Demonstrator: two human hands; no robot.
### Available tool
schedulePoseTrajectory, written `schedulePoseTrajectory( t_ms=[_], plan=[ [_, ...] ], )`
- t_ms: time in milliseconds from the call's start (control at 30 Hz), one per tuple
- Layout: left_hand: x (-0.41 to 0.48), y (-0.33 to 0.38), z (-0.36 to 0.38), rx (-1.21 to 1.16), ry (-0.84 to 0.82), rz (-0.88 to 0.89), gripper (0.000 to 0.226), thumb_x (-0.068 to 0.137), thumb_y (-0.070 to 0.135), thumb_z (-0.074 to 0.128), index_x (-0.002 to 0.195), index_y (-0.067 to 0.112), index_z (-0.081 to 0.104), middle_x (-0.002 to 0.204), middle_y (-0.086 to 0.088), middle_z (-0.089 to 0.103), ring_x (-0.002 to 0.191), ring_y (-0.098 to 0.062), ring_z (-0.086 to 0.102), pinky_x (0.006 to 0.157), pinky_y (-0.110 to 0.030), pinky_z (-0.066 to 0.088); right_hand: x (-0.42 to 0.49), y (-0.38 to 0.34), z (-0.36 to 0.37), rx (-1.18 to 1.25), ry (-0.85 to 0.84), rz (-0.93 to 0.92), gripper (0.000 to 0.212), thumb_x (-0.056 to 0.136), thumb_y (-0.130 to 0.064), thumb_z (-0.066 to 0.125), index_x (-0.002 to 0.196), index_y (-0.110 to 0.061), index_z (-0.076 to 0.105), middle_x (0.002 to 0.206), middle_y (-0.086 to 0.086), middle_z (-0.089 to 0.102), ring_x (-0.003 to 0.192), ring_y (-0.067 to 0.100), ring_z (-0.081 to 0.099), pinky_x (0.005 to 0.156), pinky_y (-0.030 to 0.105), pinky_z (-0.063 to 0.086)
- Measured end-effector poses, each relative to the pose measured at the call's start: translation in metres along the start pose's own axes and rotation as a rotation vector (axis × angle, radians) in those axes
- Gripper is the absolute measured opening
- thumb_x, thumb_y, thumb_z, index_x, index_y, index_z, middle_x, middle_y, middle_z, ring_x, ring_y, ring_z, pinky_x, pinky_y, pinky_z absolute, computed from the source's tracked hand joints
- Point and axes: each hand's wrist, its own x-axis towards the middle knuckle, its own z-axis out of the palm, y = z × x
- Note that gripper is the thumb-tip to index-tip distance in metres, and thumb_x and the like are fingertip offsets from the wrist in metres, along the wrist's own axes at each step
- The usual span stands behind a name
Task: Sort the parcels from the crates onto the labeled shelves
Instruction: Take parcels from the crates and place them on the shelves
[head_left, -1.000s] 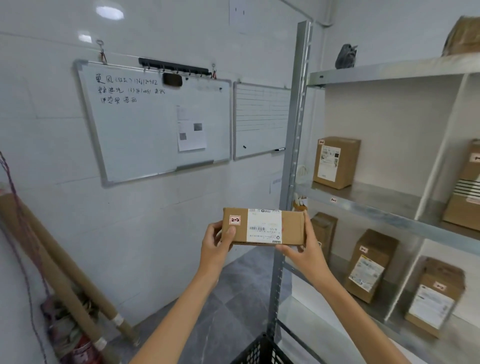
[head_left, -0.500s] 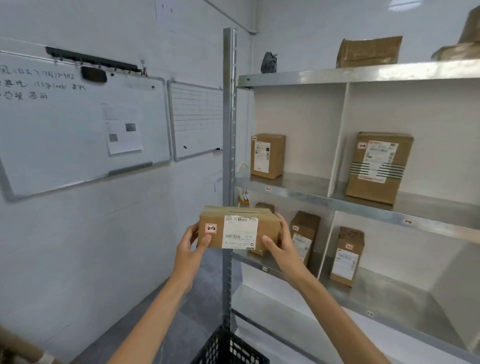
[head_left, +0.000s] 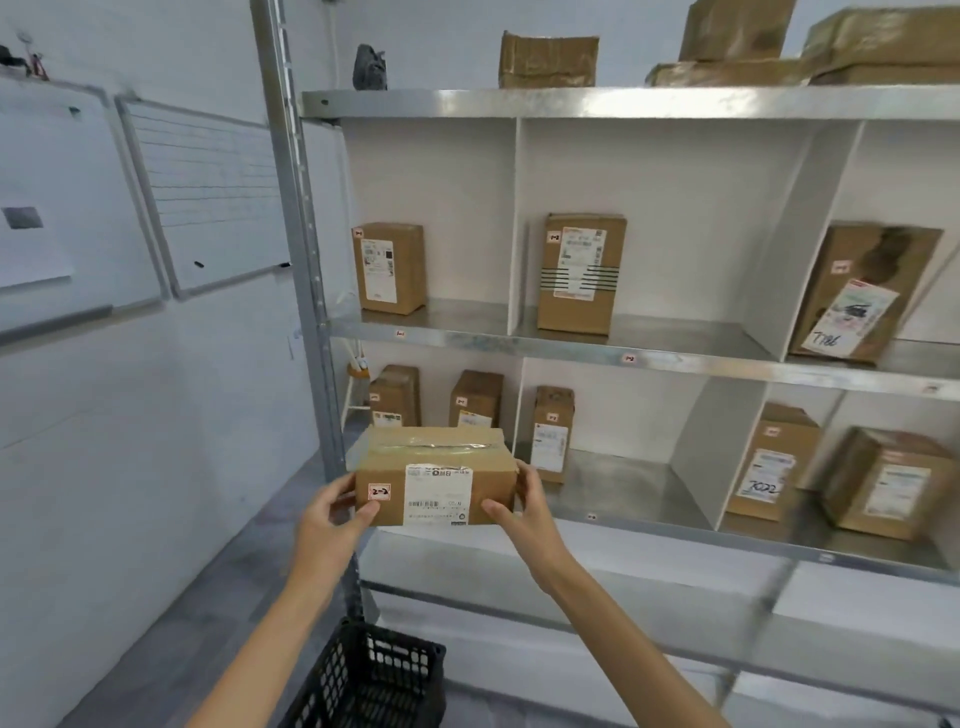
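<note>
Since half a second ago our view has swung right. The steel post (head_left: 300, 260) now stands left of centre, the big whiteboard (head_left: 47, 208) has slid mostly out of frame beyond it, and a third column of the rack has come in far right of the post. The parcel (head_left: 434, 475) has tipped so we see its taped top. It hangs just right of the post, in front of the lower shelf (head_left: 623, 488) and not resting on it. Our left grip (head_left: 332, 519) still holds its left end, thumb on the front beside the red sticker (head_left: 379, 491) marked 2-2. Our right grip (head_left: 524, 512) curls round the right end.

The fingers behind the parcel are hidden from us. The parcel covers the lower parts of two boxes (head_left: 477, 397) right of the post. The shelf-edge tags are too small to read, and the boxes farthest from the post are blurred. The black crate (head_left: 374, 680) at the post's foot is cut off by the bottom edge.

Left of the post hangs a ruled board (head_left: 208, 197). High to the right of the post, a dark object (head_left: 370, 67) sits on the top shelf.
</note>
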Motion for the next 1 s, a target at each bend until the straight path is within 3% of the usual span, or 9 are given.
schedulePoseTrajectory(
  t_ms=[133, 367, 533, 633, 767, 833, 900, 1000],
  plan=[
    [-0.016, -0.008, 0.036, 0.003, -0.129, -0.011, 0.04, 0.082, 0.0, 0.066, 0.119, 0.015, 0.058, 0.106, 0.001, 0.062, 0.104, -0.016, 0.056, 0.088, -0.029, 0.045, -0.021, 0.017, -0.036, -0.094, 0.189, 0.002, 0.062, 0.083, -0.002, 0.067, 0.132, -0.028, 0.038, 0.134, -0.002, 0.047, 0.123, 0.014, 0.044, 0.104, 0.039, 0.045],
    [-0.021, 0.004, 0.104, -0.031, -0.338, -0.02, 0.043, 0.087, -0.003, 0.058, 0.127, 0.012, 0.054, 0.116, 0.001, 0.059, 0.112, -0.015, 0.054, 0.093, -0.026, 0.044, -0.041, 0.02, -0.103, -0.172, 0.341, 0.008, 0.058, 0.084, 0.003, 0.063, 0.132, -0.021, 0.042, 0.121, -0.005, 0.052, 0.112, 0.008, 0.045, 0.075, 0.007, 0.041],
    [-0.014, 0.024, 0.168, -0.042, -0.469, 0.0, 0.046, 0.089, -0.006, 0.053, 0.131, 0.012, 0.05, 0.121, -0.001, 0.059, 0.113, -0.013, 0.053, 0.093, -0.022, 0.044, -0.032, 0.025, -0.16, -0.131, 0.414, 0.05, 0.057, 0.086, 0.007, 0.057, 0.134, -0.019, 0.041, 0.126, -0.002, 0.053, 0.12, 0.011, 0.045, 0.095, 0.024, 0.04],
    [-0.01, 0.033, 0.212, -0.069, -0.512, -0.046, 0.042, 0.091, -0.007, 0.048, 0.129, 0.01, 0.05, 0.12, -0.004, 0.06, 0.116, -0.016, 0.054, 0.095, -0.026, 0.045, -0.023, 0.029, -0.197, -0.058, 0.452, 0.09, 0.048, 0.087, 0.014, 0.045, 0.127, -0.014, 0.041, 0.12, 0.002, 0.055, 0.115, 0.013, 0.049, 0.089, 0.021, 0.043],
    [-0.003, 0.039, 0.268, -0.079, -0.519, -0.129, 0.04, 0.092, -0.01, 0.041, 0.126, 0.011, 0.047, 0.118, -0.004, 0.057, 0.114, -0.015, 0.052, 0.094, -0.028, 0.044, 0.001, 0.034, -0.251, -0.039, 0.484, 0.157, 0.031, 0.089, 0.011, 0.037, 0.11, -0.011, 0.045, 0.102, 0.005, 0.058, 0.089, 0.012, 0.053, 0.07, 0.02, 0.043],
    [0.002, 0.04, 0.293, -0.078, -0.512, -0.169, 0.038, 0.091, -0.011, 0.039, 0.12, 0.013, 0.047, 0.117, -0.005, 0.057, 0.112, -0.017, 0.052, 0.094, -0.031, 0.045, 0.017, 0.039, -0.278, -0.02, 0.511, 0.196, 0.021, 0.091, 0.002, 0.038, 0.1, -0.014, 0.048, 0.098, 0.007, 0.057, 0.083, 0.013, 0.051, 0.073, 0.027, 0.042],
    [0.007, 0.038, 0.316, -0.063, -0.503, -0.191, 0.034, 0.092, -0.01, 0.039, 0.113, 0.015, 0.046, 0.115, -0.006, 0.058, 0.11, -0.02, 0.054, 0.094, -0.036, 0.046, 0.032, 0.046, -0.3, 0.014, 0.525, 0.234, 0.015, 0.095, -0.007, 0.038, 0.092, -0.019, 0.048, 0.102, 0.007, 0.057, 0.091, 0.016, 0.052, 0.082, 0.033, 0.044],
    [0.013, 0.031, 0.349, -0.055, -0.468, -0.199, 0.02, 0.093, -0.003, 0.045, 0.107, 0.012, 0.048, 0.107, -0.006, 0.062, 0.103, -0.02, 0.057, 0.087, -0.029, 0.049, 0.048, 0.058, -0.324, 0.012, 0.509, 0.282, 0.011, 0.098, -0.02, 0.037, 0.09, -0.018, 0.044, 0.099, 0.006, 0.053, 0.089, 0.016, 0.049, 0.079, 0.033, 0.039]
  ],
)
